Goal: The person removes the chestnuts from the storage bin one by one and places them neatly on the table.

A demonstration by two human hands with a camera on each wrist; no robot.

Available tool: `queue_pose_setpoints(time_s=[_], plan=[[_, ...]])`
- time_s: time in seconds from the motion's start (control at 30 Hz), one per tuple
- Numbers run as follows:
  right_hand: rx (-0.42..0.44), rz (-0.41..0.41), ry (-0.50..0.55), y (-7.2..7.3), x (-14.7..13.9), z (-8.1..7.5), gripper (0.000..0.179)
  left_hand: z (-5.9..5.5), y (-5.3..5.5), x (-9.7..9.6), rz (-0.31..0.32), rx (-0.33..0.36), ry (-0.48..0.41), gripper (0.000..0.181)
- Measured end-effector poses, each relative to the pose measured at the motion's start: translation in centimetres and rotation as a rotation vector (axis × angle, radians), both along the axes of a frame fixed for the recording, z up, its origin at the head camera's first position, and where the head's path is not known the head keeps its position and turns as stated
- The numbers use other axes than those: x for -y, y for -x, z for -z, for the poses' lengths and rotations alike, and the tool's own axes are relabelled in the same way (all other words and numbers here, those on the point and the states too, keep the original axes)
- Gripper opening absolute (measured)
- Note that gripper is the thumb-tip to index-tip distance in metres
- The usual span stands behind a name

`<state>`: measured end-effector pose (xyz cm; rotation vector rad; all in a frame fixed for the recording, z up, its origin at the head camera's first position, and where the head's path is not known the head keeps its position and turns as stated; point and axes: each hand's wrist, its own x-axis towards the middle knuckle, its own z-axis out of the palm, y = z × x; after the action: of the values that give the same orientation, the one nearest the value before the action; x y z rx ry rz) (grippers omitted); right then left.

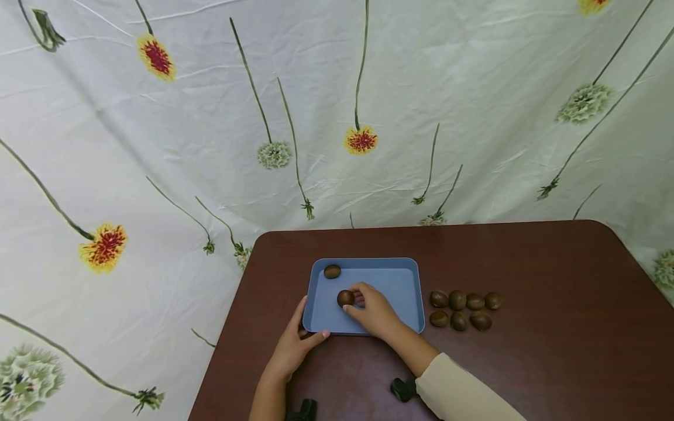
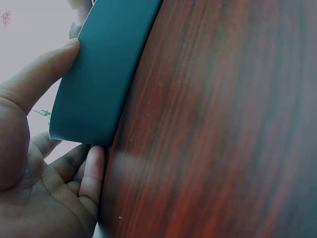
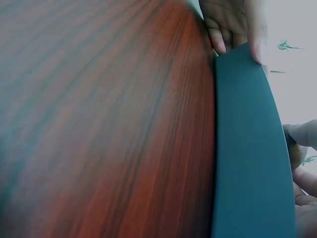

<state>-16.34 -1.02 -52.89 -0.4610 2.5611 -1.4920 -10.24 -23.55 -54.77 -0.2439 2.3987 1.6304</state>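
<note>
A shallow blue tray (image 1: 392, 292) lies on the brown table. My left hand (image 1: 292, 344) holds its near left corner, the thumb on the front rim and the other fingers along the left side. In the left wrist view, that thumb (image 2: 52, 64) presses the rim of the tray wall (image 2: 106, 74). My right hand (image 1: 376, 314) reaches over the front rim and pinches a round brown chestnut (image 1: 344, 298) above the left half of the tray. The tray wall partly hides that hand in the right wrist view. Another chestnut (image 1: 332, 271) lies in the tray's far left corner.
Right of the tray, several chestnuts (image 1: 458, 300) lie in two rows on the table (image 1: 558, 327). A white cloth (image 1: 326, 181) with printed flowers hangs behind the table. Dark wrist devices (image 1: 403, 389) show near both forearms.
</note>
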Motion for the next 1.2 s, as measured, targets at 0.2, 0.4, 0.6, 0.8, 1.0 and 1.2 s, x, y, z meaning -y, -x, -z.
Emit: queue_pose_setpoints(time_s=[0.2,0.4,0.6,0.8,1.0,1.2], plan=[[-0.007,0.02,0.021,-0.9,-1.4,-0.3,0.039,0.0,0.0,-0.1,-0.005,0.005,0.002,0.104],[0.04,0.029,0.091,-2.0,-3.1,-0.7,0.039,0.0,-0.1,-0.1,-0.01,0.011,0.01,0.104],[0.091,0.08,0.143,-3.0,-4.7,-1.4,0.038,0.0,0.0,-0.1,-0.013,0.019,0.022,0.104],[0.131,0.118,0.155,-3.7,-6.5,-1.8,0.04,-0.1,-0.1,-0.2,-0.016,0.02,0.043,0.104],[0.153,0.156,0.156,-4.4,-8.2,-2.3,0.042,-0.1,-0.1,-0.1,-0.013,0.018,0.025,0.104],[0.144,0.185,0.13,-4.9,-9.9,-2.3,0.045,-0.1,-0.1,-0.1,-0.017,0.019,0.036,0.104]])
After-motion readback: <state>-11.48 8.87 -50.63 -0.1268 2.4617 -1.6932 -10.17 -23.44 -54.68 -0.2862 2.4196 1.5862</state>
